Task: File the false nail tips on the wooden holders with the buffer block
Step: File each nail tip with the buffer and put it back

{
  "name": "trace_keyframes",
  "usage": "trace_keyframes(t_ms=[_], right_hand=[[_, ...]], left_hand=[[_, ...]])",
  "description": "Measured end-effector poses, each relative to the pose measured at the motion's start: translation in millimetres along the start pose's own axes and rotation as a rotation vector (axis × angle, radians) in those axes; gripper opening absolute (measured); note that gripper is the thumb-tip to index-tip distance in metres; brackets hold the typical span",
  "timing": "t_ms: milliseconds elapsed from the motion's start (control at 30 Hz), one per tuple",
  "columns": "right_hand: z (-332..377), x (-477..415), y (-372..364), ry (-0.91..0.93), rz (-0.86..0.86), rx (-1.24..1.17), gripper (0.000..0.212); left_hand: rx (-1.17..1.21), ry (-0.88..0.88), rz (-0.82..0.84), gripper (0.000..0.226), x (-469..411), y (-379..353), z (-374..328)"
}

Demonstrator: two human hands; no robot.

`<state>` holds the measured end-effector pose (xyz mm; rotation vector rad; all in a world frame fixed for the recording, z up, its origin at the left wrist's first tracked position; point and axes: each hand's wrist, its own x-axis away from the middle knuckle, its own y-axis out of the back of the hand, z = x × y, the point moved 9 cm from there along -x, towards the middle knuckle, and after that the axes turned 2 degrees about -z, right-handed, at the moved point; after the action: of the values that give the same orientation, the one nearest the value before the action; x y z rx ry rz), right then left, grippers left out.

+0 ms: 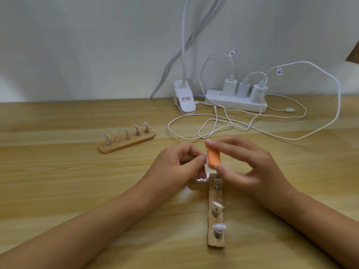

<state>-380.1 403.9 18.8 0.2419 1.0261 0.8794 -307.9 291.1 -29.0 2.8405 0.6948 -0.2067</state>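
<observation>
block: orange rectangular buffer block (272,158) above slim wooden holder's (211,202) far end, off worktop (77,181) | right hand (258,167) grip pinches its ends | left hand (178,164) grip curled, contents hidden | likely light, squashy: hold ends

Orange buffer block (272,157) is being pinched in the right hand (250,167), above the near wooden holder's (211,197) far end. Clear nail tips (219,204) are standing on its pegs. A second holder (124,145) is lying farther left, carrying five.

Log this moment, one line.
right hand: pinches buffer block | left hand: curled beside block, contents unclear | near holder: end under hands | far holder: untouched
</observation>
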Motion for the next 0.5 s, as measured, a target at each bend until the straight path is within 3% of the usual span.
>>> trace_keyframes(t_ms=[300,400,500], right_hand=[[-7,-1,5,-0.055,-0.039,-0.023,0.042],[2,2,-3,0.028,0.021,0.009,0.043],[-12,-1,4,-0.071,-0.036,-0.005,0.038]], left_hand=[[0.006,0.002,-0.002,0.011,0,0,1],[0.013,-0.009,0.001,0.01,0,0,0],[0.028,-0.01,-0.002,0.009,0,1,0]])
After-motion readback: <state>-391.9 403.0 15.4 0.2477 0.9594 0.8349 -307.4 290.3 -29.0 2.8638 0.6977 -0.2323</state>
